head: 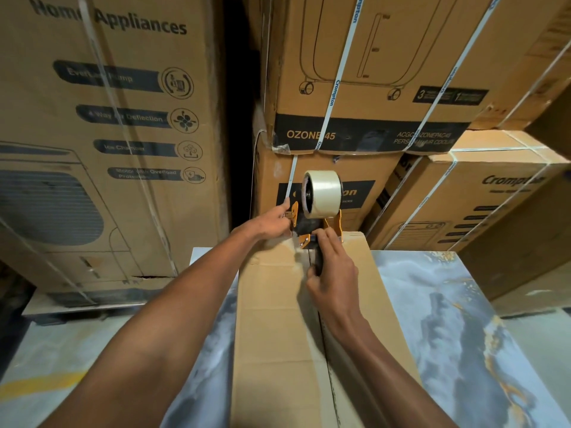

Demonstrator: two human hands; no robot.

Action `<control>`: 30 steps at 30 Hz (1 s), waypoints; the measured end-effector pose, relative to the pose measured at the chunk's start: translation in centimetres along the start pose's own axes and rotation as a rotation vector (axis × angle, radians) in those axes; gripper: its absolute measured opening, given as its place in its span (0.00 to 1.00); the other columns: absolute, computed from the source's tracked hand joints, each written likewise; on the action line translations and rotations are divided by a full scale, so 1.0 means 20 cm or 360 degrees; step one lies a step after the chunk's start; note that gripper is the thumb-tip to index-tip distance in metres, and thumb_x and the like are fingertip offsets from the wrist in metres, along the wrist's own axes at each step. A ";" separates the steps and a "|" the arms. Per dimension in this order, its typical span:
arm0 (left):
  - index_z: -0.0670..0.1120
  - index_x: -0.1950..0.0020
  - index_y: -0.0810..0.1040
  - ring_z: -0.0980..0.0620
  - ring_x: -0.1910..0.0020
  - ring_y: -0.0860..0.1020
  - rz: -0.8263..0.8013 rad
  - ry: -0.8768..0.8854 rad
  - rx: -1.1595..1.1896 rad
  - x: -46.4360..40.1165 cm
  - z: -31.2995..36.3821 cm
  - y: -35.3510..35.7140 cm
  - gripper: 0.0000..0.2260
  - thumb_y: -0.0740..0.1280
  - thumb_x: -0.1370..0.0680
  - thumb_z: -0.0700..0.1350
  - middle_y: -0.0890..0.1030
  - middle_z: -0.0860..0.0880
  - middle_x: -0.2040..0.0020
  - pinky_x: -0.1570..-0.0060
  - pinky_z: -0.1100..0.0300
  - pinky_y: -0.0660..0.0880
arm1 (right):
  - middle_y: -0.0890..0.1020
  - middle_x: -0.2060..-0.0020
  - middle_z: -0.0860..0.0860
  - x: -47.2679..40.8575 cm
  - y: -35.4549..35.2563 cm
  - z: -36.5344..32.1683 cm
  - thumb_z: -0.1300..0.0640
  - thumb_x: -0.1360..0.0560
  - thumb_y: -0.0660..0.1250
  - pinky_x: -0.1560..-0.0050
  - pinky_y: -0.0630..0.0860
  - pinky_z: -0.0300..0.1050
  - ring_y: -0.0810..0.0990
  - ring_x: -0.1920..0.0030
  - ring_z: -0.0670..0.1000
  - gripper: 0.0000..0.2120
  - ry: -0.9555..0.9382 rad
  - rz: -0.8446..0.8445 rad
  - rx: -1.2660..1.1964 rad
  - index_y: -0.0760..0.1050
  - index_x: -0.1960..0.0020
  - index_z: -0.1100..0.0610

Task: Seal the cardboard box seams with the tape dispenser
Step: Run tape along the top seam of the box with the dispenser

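A plain cardboard box (272, 319) lies lengthwise on a marbled table, its centre seam running away from me. At the box's far end stands the orange tape dispenser (335, 225) with a roll of clear tape (324, 194) on top. My right hand (332, 270) is closed around the dispenser's dark handle above the seam. My left hand (272, 222) reaches to the dispenser's front end and pinches it or the tape there, at the far left corner of the box. A shiny strip of tape shows on the box near the far edge.
Tall stacks of strapped appliance cartons (370, 88) stand right behind the box, and a large carton (92, 134) stands to the left. The marbled table surface (448, 319) extends on both sides of the box. A dark gap separates the stacks.
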State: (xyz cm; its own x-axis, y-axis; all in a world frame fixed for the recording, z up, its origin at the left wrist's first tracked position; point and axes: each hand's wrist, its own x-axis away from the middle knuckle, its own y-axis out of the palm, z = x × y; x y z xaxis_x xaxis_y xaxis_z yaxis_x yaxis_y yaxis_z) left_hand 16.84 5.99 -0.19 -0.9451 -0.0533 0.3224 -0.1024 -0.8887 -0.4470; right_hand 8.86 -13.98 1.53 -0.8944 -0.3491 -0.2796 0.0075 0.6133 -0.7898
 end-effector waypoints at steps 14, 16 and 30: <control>0.49 0.17 0.51 0.48 0.45 0.77 -0.0055 0.0023 0.0217 -0.02 -0.02 0.00 0.31 0.58 0.17 0.34 0.77 0.45 0.42 0.51 0.64 0.79 | 0.62 0.21 0.51 0.17 -0.04 -0.07 0.67 0.27 0.66 0.38 0.74 0.51 0.72 0.29 0.56 0.35 0.0050 -0.0061 0.0012 0.63 0.21 0.54; 0.48 0.18 0.58 0.51 0.47 0.77 -0.0078 0.0105 0.0215 -0.01 -0.01 0.01 0.28 0.57 0.17 0.32 0.77 0.41 0.37 0.56 0.65 0.79 | 0.60 0.20 0.50 0.21 -0.05 -0.07 0.67 0.26 0.66 0.40 0.75 0.52 0.75 0.32 0.59 0.36 0.0061 -0.0115 0.0046 0.61 0.21 0.53; 0.60 0.54 0.84 0.42 0.42 0.78 0.0076 0.0463 -0.0305 0.11 -0.04 0.07 0.24 0.59 0.24 0.32 0.83 0.46 0.42 0.42 0.45 0.73 | 0.66 0.23 0.50 0.54 -0.14 -0.03 0.66 0.31 0.72 0.46 0.79 0.51 0.78 0.36 0.56 0.37 0.0065 -0.0081 0.0012 0.68 0.24 0.52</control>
State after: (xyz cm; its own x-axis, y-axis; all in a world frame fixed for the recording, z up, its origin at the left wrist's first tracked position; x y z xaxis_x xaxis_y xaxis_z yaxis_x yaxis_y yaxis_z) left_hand 14.44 4.96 -0.72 -0.9962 0.0641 0.0584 -0.0865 -0.7851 -0.6134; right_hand -1.13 -19.01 0.96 -0.9112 -0.3504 -0.2167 -0.0352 0.5903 -0.8064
